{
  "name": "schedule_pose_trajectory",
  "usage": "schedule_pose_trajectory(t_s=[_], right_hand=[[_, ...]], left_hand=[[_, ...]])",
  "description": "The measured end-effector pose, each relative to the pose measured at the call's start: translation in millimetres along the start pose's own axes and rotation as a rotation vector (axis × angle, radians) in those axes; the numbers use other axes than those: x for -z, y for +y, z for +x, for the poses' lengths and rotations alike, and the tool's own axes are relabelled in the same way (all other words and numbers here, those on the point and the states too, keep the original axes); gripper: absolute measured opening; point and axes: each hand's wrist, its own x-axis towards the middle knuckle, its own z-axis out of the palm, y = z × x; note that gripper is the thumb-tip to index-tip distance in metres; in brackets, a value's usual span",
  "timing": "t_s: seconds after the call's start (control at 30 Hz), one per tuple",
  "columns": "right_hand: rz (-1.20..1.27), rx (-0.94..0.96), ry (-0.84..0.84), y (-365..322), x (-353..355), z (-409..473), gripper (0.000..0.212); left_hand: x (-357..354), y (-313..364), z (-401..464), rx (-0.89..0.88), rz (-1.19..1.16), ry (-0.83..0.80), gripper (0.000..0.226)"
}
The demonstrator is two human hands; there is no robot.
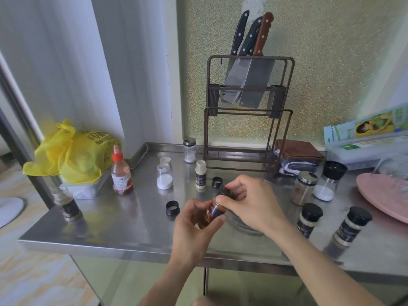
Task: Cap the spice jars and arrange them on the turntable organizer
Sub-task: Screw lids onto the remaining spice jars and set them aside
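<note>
My left hand (pixel 193 226) grips the body of a reddish-brown spice jar (pixel 213 212), tilted over the steel counter. My right hand (pixel 249 202) holds a dark cap (pixel 229 193) at the jar's mouth. Two loose black caps (pixel 172 208) (pixel 217 182) lie on the counter. An uncapped pale jar (pixel 201 174) and an open jar of white powder (pixel 164 176) stand behind. A clear round turntable (pixel 249 227) lies under my right hand, mostly hidden. Capped jars (pixel 309 219) (pixel 351 226) stand at the right.
A knife rack (pixel 247 111) with cleavers stands at the back. A red-capped sauce bottle (pixel 121 173), a yellow bag (pixel 72 155) and an uncapped dark jar (pixel 67 205) are on the left. A pink plate (pixel 384 195), two shakers (pixel 303 187) (pixel 329 180) and folded cloths (pixel 298 155) are on the right.
</note>
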Motion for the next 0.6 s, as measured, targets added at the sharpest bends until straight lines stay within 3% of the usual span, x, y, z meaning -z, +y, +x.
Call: schedule_pose_trajectory(t_s=[0.17,0.4,0.6], right_hand=[[-0.198,0.158,-0.043,-3,-36,4,0.037],[-0.294,0.163,-0.046,0,-54,7,0.040],[-0.242,0.118,-0.102,-2,-45,14,0.050]], left_hand=[[-1,-12,15,-0.020,0.434,0.154,0.030],[-2,-21,24,0.001,0.523,0.153,0.030],[10,-21,23,-0.033,0.611,-0.018,0.052]])
